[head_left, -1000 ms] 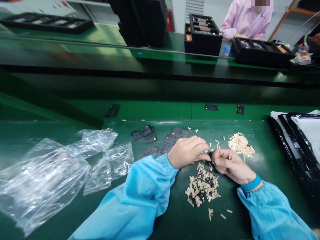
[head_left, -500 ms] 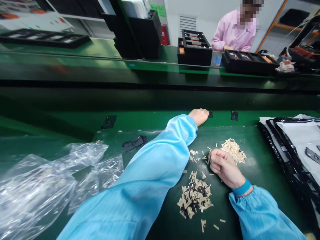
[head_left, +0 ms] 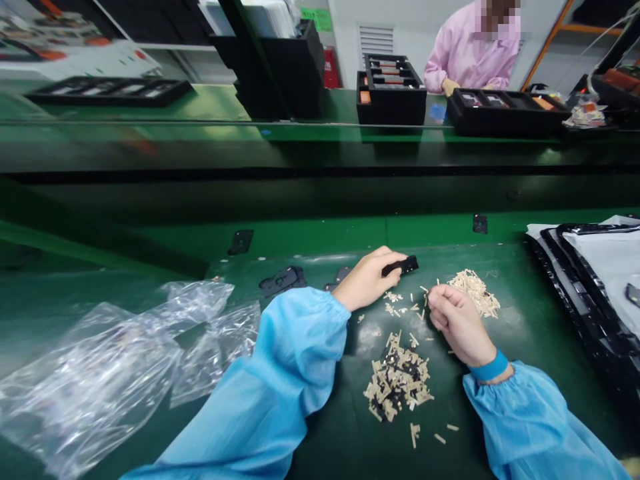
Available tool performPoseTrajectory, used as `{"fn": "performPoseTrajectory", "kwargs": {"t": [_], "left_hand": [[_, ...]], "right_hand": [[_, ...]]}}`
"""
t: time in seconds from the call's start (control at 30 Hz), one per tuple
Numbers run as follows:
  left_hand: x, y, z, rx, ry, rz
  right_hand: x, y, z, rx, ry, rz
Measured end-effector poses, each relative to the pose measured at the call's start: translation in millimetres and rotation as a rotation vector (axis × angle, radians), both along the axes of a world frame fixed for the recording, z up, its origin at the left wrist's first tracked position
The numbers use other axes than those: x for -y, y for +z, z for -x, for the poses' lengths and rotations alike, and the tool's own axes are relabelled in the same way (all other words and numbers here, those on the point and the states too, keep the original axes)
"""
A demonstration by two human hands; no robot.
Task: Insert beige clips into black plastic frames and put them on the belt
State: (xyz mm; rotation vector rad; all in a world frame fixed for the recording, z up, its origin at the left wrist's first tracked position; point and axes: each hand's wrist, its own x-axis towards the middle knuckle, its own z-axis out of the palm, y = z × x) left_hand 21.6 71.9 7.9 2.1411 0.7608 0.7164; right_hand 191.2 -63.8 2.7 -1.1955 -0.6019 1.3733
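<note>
My left hand [head_left: 367, 279] is closed on a small flat black part [head_left: 401, 266], held just above the green table. My right hand [head_left: 453, 319] is curled shut beside it, pinching something tiny near its fingertips that I cannot make out. Between my forearms lies a heap of tan and black paper strips [head_left: 397, 383]. A lighter pile of tan strips [head_left: 474, 291] lies just right of my right hand. More black flat parts [head_left: 283, 279] lie left of my left hand, partly hidden by my sleeve.
Crumpled clear plastic bags [head_left: 115, 363] cover the table's left. Black trays with white sheets [head_left: 595, 280] stand at the right edge. Single black parts [head_left: 241, 241] [head_left: 480, 223] lie on the conveyor strip. A person in pink [head_left: 473, 53] works across the belt by black trays [head_left: 393, 93].
My left hand has drawn back from the conveyor strip to the table, now holding a black part taken from there. My right hand has stayed in place, still curled.
</note>
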Motion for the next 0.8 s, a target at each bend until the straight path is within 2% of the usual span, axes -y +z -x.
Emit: {"fn": "performPoseTrajectory", "kwargs": {"t": [0.13, 0.2, 0.3, 0.4, 0.53, 0.8], "left_hand": [[24, -6.0, 14, 0.181, 0.097, 0.375], [30, -9.6, 11, 0.285, 0.161, 0.545], [40, -13.6, 4, 0.388, 0.165, 0.708], [51, -14.8, -1, 0.398, 0.167, 0.746], [58, -15.0, -5, 0.359, 0.236, 0.781], [65, -16.4, -6, 0.341, 0.298, 0.696]], "right_hand": [[2, -1.0, 0, 0.162, -0.023, 0.004], [3, -1.3, 1, 0.272, -0.024, -0.004], [5, -2.3, 3, 0.426, -0.016, -0.031], [7, -4.1, 5, 0.534, -0.009, -0.057], [11, -4.9, 9, 0.645, 0.031, -0.052], [16, -2.0, 17, 0.744, 0.077, -0.04]]}}
